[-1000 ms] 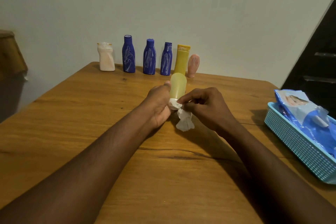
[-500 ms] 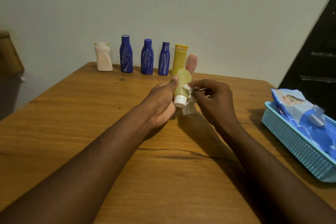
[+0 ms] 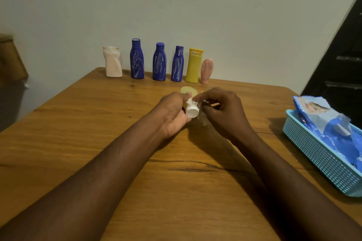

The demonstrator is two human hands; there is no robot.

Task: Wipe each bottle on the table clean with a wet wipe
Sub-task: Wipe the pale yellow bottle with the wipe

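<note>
While the left hand (image 3: pixel 172 112) curls its fingers and thumb round a pale yellow plastic tube (image 3: pixel 188 90), with the tube's white screw cap (image 3: pixel 192 112) pointing toward the camera, the right hand (image 3: pixel 225 112) pinches a crumpled white wet wipe (image 3: pixel 190 101) between thumb and forefinger against the tube's neck, just above the cap. Both hands sit over the middle of the brown wooden table (image 3: pixel 78 123) (whether the tube touches the tabletop cannot be told). Along the far edge stand a squat white bottle (image 3: pixel 113 63), three dark blue bottles (image 3: pixel 159 62) streaked with white, a flat yellow bottle (image 3: pixel 194 66) and a pink tube (image 3: pixel 206 71) resting on its cap. At right, a turquoise perforated plastic basket (image 3: pixel 321 155) holds a blue wipes packet (image 3: pixel 323 117).
</note>
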